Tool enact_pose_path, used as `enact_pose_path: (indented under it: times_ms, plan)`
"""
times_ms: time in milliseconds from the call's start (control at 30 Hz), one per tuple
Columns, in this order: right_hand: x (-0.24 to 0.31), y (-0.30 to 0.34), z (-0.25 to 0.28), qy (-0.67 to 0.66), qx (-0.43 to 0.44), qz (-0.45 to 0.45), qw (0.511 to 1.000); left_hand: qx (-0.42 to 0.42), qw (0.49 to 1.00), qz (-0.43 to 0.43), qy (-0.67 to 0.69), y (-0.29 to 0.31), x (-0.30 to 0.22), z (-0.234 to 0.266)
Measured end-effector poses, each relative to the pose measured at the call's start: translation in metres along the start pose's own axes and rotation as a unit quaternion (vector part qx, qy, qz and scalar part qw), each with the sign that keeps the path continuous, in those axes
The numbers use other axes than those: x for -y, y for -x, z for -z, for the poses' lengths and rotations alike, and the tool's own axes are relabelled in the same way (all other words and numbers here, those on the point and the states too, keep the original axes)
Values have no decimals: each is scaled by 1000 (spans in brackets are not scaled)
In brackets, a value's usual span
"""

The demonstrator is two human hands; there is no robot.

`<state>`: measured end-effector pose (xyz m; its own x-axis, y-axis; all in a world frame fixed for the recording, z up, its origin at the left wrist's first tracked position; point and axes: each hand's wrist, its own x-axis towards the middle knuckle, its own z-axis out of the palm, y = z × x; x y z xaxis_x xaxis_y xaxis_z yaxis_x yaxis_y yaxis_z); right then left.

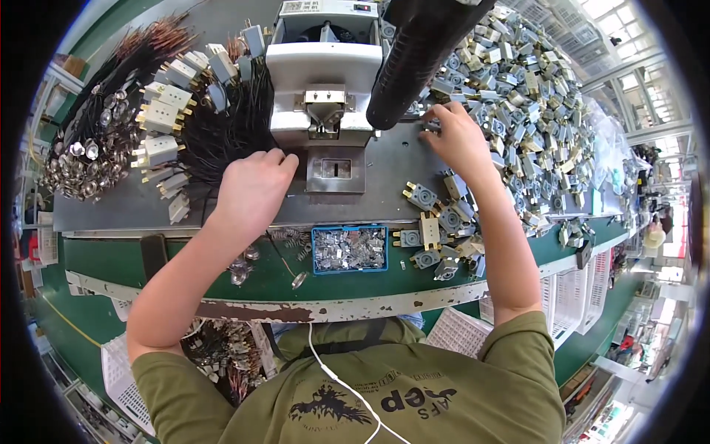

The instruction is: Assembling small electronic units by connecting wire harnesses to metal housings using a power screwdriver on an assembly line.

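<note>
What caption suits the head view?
Left hand and right hand flank a machine behind a blue tray of metal pieces.

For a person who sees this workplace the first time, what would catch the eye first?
Probably the large heap of grey and beige parts at the upper right, with the right hand at its left side. Then the pale metal press at top centre, and the blue tray of small metal pieces below it.
</note>
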<state>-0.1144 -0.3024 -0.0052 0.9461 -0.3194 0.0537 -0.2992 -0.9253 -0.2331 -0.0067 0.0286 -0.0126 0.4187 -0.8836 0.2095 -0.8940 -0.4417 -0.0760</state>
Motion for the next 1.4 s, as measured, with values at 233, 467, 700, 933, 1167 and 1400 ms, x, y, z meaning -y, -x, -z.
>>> enact_pose_path:
  times_ms: [233, 467, 700, 933, 1167, 1400]
  plan:
    - [-1, 5, 16, 43, 55, 82, 994, 11, 985, 44, 168, 8, 8, 31]
    - [-21, 17, 5, 23, -11, 115, 993, -82, 940, 136, 302, 15, 26, 78]
    - [65, 60, 31, -58, -97, 241, 964, -93, 904, 180, 377, 37, 25, 75]
    - [106, 40, -27, -123, -61, 276, 951, -49, 899, 167, 402, 25, 22, 75]
    - [120, 59, -13, -44, -131, 299, 944, -68, 909, 183, 367, 34, 31, 76]
    - [172, 125, -36, -136, 163, 410, 887, -111, 914, 155, 359, 24, 31, 75]
